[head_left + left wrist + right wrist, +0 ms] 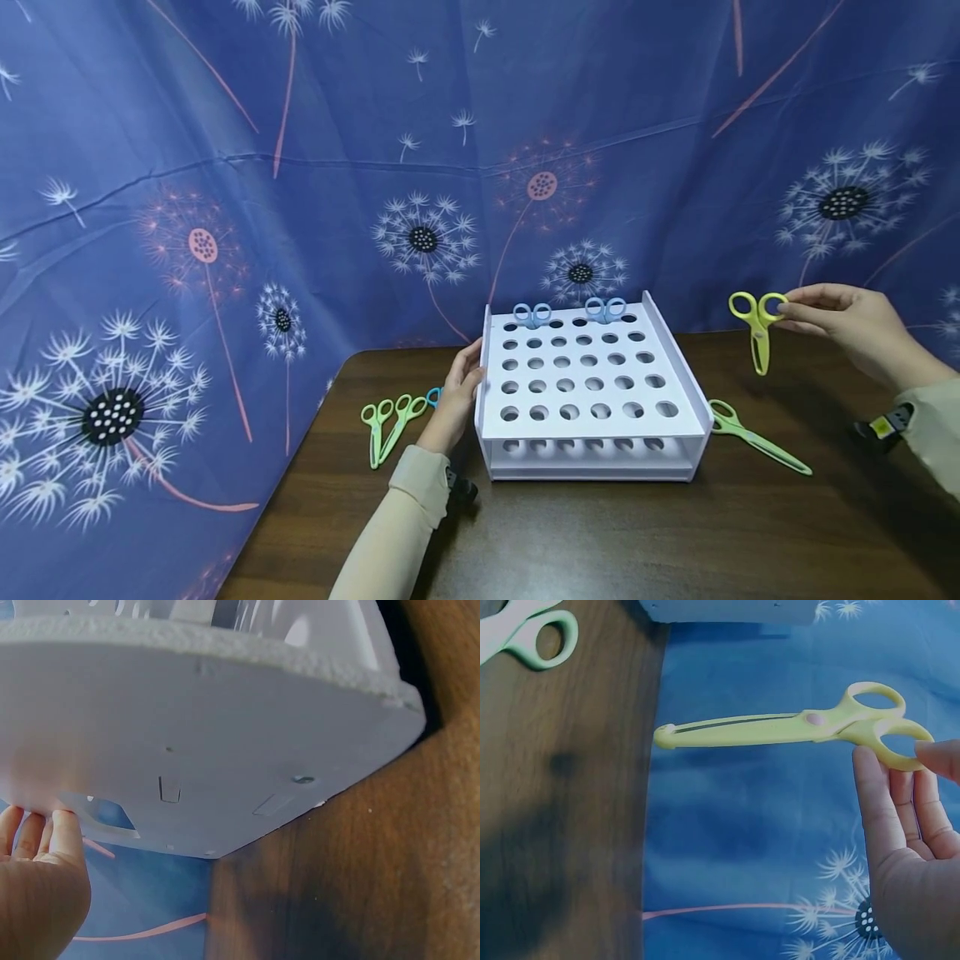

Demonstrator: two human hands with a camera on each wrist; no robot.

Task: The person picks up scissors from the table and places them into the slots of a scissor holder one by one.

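Observation:
My right hand (855,323) pinches a pair of yellow scissors (760,343) by one handle loop. They hang tip down above the table, right of the white rack (592,427); the right wrist view shows their blades (742,735) together. The rack's top is full of round holes. Two pairs of blue scissors, the left one (533,318) and the right one (605,313), stand in its back row, handles up. Against the rack's left side panel (225,720) lie the fingertips of my left hand (455,400), beside a cut-out slot.
Two pairs of green scissors, one outer (375,446) and one inner (397,432), lie left of the rack, with a blue handle loop (429,397) partly behind my left hand. More green scissors (774,450) lie at its right. A blue dandelion-print cloth (345,100) hangs behind the wooden table (570,542).

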